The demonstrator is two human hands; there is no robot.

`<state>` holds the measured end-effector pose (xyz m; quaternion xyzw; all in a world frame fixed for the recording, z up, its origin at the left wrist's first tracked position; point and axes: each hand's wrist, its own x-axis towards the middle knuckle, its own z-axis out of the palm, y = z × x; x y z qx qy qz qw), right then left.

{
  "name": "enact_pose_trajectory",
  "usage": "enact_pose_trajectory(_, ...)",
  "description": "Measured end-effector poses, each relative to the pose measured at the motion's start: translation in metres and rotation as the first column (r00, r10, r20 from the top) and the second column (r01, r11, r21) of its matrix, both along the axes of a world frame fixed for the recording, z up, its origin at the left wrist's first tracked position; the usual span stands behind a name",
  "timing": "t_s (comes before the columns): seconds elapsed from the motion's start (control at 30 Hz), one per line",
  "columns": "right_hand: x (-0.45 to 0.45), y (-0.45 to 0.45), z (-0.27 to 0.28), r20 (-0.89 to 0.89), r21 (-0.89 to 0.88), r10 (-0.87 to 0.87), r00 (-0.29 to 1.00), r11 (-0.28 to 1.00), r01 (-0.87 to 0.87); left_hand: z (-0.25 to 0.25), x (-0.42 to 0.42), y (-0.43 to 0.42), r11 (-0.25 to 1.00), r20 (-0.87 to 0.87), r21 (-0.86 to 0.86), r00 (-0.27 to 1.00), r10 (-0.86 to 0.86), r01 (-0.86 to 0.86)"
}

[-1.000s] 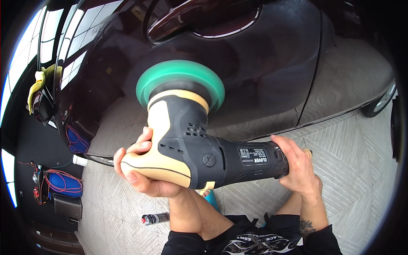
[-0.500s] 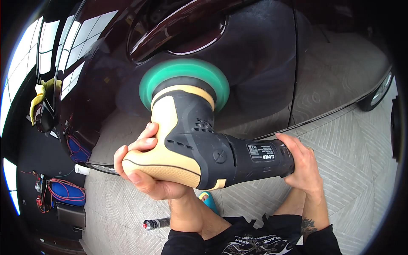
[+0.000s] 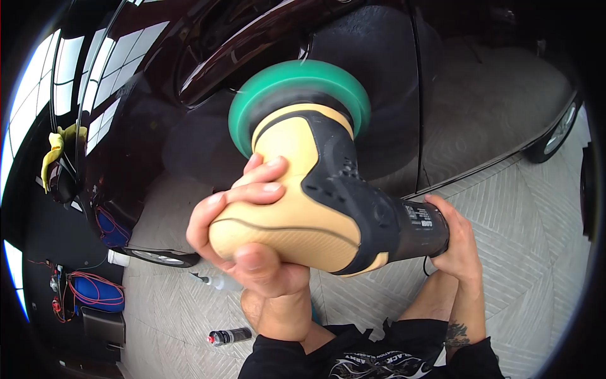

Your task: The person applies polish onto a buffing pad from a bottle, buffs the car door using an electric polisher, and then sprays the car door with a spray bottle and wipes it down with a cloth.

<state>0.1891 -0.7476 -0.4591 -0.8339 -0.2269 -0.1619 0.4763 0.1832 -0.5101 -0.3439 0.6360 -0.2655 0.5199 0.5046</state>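
A black and tan polisher (image 3: pixel 290 221) is held in both hands in front of a dark maroon car door (image 3: pixel 208 142). My left hand (image 3: pixel 207 227) wraps around the tan head, thumb below and fingers over the top. On the rear black grip, my right hand (image 3: pixel 461 243) is closed around the end. The polisher's green pad (image 3: pixel 297 72), smeared by motion, faces the door just below the door handle (image 3: pixel 252 44). Whether its whole face touches the paint I cannot tell. A dull, hazy patch (image 3: pixel 353 38) shows on the panel beside the handle.
On the patterned floor (image 3: pixel 505 252) lie a black bottle with a red cap (image 3: pixel 230 336) and a pale spray bottle (image 3: pixel 218 280). A yellow cloth (image 3: pixel 52 155) hangs by the side mirror. A blue tank with orange hose (image 3: pixel 98 294) stands at left.
The polisher and both hands have shifted; its head and pad moved right and tilted, closer to the camera. The spray bottle on the floor has come into view.
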Motion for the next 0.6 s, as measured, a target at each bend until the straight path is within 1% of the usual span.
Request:
enact_pose_trajectory(0.13, 0.003, -0.009, -0.01, -0.011, 0.051, -0.018, 1.0, 0.999, 0.018, 0.001, 0.004, -0.021, 0.999, -0.045, 0.054, 0.999, 0.006, -0.004)
enact_pose_trajectory(0.17, 0.004, -0.011, -0.014, -0.012, 0.047, -0.027, 1.0, 0.999, 0.028, 0.001, 0.005, -0.023, 0.995, -0.065, 0.092, 0.997, 0.038, -0.031)
enact_pose_trajectory(0.2, 0.006, -0.013, -0.019, -0.013, 0.061, -0.031, 0.999, 0.998, 0.031, 0.001, 0.008, -0.026, 0.996, -0.068, 0.087, 0.997, 0.028, -0.022)
enact_pose_trajectory(0.27, 0.006, -0.017, -0.029, -0.018, 0.071, -0.04, 0.999, 0.997, 0.041, 0.001, 0.014, -0.034, 0.981, -0.03, 0.194, 0.999, -0.017, 0.023)
enact_pose_trajectory(0.3, 0.006, -0.019, -0.033, -0.017, 0.085, -0.044, 0.999, 0.995, 0.046, 0.007, 0.008, -0.04, 0.977, -0.123, 0.212, 0.992, 0.016, 0.011)
enact_pose_trajectory(0.33, 0.006, -0.02, -0.037, -0.016, 0.1, -0.047, 0.999, 0.994, 0.048, 0.003, 0.015, -0.043, 0.979, -0.076, 0.183, 0.994, -0.073, 0.086)
enact_pose_trajectory(0.4, 0.005, -0.019, -0.046, -0.032, 0.128, -0.058, 0.998, 0.99, 0.061, 0.001, 0.022, -0.05, 0.974, -0.061, 0.179, 0.99, -0.13, 0.139)
enact_pose_trajectory(0.43, 0.005, -0.019, -0.051, -0.044, 0.157, -0.067, 0.997, 0.985, 0.073, 0.0, 0.023, -0.055, 0.976, -0.065, 0.188, 0.993, -0.101, 0.111)
enact_pose_trajectory(0.47, 0.004, -0.018, -0.056, -0.044, 0.154, -0.062, 0.997, 0.986, 0.069, 0.001, 0.027, -0.057, 0.961, -0.025, 0.207, 0.983, -0.184, 0.185)
enact_pose_trajectory(0.53, 0.003, -0.019, -0.072, -0.109, 0.162, -0.064, 0.992, 0.983, 0.081, 0.0, 0.031, -0.06, 0.941, -0.004, 0.279, 0.98, -0.2, 0.193)
enact_pose_trajectory(0.57, 0.003, -0.02, -0.087, -0.185, 0.168, -0.047, 0.982, 0.983, 0.079, -0.002, 0.03, -0.06, 0.943, -0.005, 0.277, 0.982, -0.19, 0.184)
enact_pose_trajectory(0.6, 0.001, -0.017, -0.096, -0.187, 0.167, -0.037, 0.982, 0.984, 0.069, -0.005, 0.028, -0.061, 0.942, -0.02, 0.276, 0.981, -0.193, 0.191)
